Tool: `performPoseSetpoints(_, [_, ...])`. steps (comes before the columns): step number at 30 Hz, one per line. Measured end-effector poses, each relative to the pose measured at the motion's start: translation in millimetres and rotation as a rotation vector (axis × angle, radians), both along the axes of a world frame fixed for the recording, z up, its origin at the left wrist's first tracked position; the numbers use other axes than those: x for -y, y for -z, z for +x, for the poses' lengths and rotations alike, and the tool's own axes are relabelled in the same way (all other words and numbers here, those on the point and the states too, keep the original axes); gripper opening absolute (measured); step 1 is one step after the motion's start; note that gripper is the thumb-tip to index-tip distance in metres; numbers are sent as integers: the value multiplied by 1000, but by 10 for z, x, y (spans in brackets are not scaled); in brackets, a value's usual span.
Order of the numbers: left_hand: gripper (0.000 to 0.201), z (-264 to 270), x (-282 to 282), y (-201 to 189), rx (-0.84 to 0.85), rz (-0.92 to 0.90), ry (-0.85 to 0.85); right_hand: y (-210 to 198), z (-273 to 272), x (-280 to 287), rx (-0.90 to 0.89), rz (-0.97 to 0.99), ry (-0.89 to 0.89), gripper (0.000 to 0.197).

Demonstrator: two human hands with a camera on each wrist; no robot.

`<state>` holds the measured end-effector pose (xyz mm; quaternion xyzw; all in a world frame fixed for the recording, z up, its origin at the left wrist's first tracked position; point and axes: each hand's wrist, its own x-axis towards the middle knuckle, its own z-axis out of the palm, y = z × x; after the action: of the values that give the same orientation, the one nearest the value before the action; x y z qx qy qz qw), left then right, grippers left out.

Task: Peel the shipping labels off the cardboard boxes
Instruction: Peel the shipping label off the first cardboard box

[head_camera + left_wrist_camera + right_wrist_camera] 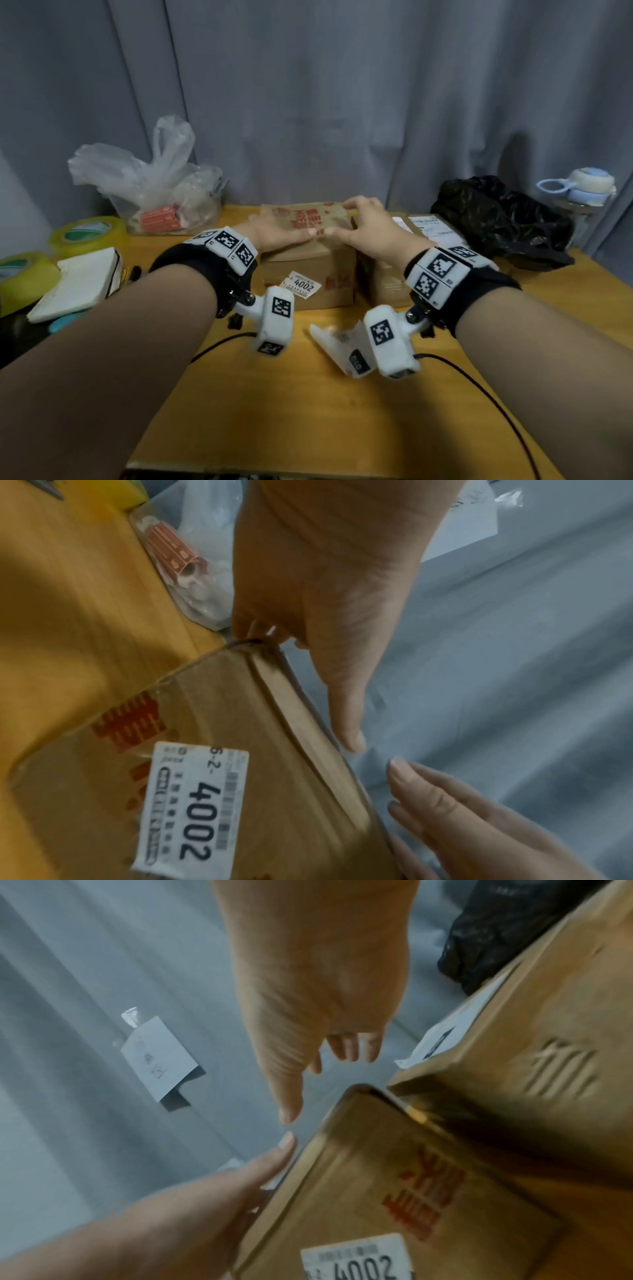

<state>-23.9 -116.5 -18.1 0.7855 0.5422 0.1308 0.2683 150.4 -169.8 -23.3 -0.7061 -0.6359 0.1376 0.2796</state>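
Observation:
A brown cardboard box (308, 270) with red print stands mid-table. A white label reading 4002 (301, 286) is stuck on its near face, also shown in the left wrist view as the label (195, 813) and in the right wrist view as the label (356, 1259). My left hand (281, 229) rests flat on the box top, its thumb along the near edge. My right hand (366, 222) lies beside it, its fingers reaching the far edge and holding nothing. Their thumbs almost touch. A second box (387, 281) stands to the right with a white shipping label (431, 226) on top.
A loose curled white label (339, 346) lies on the wooden table (308, 411) in front of the boxes. At the left are a clear plastic bag (161, 192), yellow tape rolls (89, 236) and a white pad (82, 281). A black bag (503, 219) and a bottle (582, 192) sit at the right. Grey curtain behind.

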Motion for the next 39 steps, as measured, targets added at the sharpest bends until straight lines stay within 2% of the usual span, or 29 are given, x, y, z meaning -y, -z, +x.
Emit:
performPoseSetpoints(1, [67,18,-41,9,42,-64,64,4,-31,-113,-17,-60,5,80])
performPoseSetpoints(3, [58,35,-109,-11,74,-169,89,31,-70,-323,-67,-149,-15,88])
performPoseSetpoints(5, [68,18,-216,-32,41,-203,-13,51,-67,-498,-102,-224,-30,92])
performPoseSetpoints(6, [78,-7,-280,-25,46,-212,-88,48,-62,-553,-92,-280,-20,101])
performPoseSetpoints(7, [86,-43,-347,-1,74,-230,-154,51,-51,-605,-81,-335,-4,112])
performPoseSetpoints(9, [88,-83,-428,49,163,-269,-198,79,-6,-722,-108,-387,13,122])
performPoseSetpoints(12, [76,-73,-480,97,211,-291,-216,141,22,-815,-214,-346,76,119])
performPoseSetpoints(13, [70,-72,-489,99,212,-286,-217,139,4,-807,-223,-333,96,110])
performPoseSetpoints(15, [49,-71,-511,60,177,-277,-212,156,12,-833,-159,-283,119,77])
performPoseSetpoints(17, [39,-84,-582,23,91,-230,-197,123,48,-873,-53,-250,131,63])
performPoseSetpoints(18, [46,-78,-583,-15,33,-191,-183,87,53,-897,-9,-258,127,67])
performPoseSetpoints(20, [76,-34,-593,-55,-72,-143,-152,22,24,-949,59,-333,125,87])
performPoseSetpoints(21, [84,6,-597,-63,-134,-150,-101,7,4,-977,84,-382,121,97])
performPoseSetpoints(23, [88,60,-640,-23,-217,-182,-8,14,-28,-1027,110,-435,103,105])
performPoseSetpoints(25, [92,54,-743,16,-191,-182,-45,27,-37,-1076,108,-448,106,106])
performPoseSetpoints(27, [103,19,-834,51,-127,-172,-155,17,-33,-1102,95,-459,127,106])
performPoseSetpoints(33, [83,64,-909,120,-75,-138,-222,77,-60,-1162,83,-369,176,89])
performPoseSetpoints(37, [60,119,-816,111,-157,-43,-198,101,-124,-1136,112,-347,188,81])
performPoseSetpoints(39, [53,91,-751,46,-215,-41,-136,106,-136,-1103,218,-349,95,67])
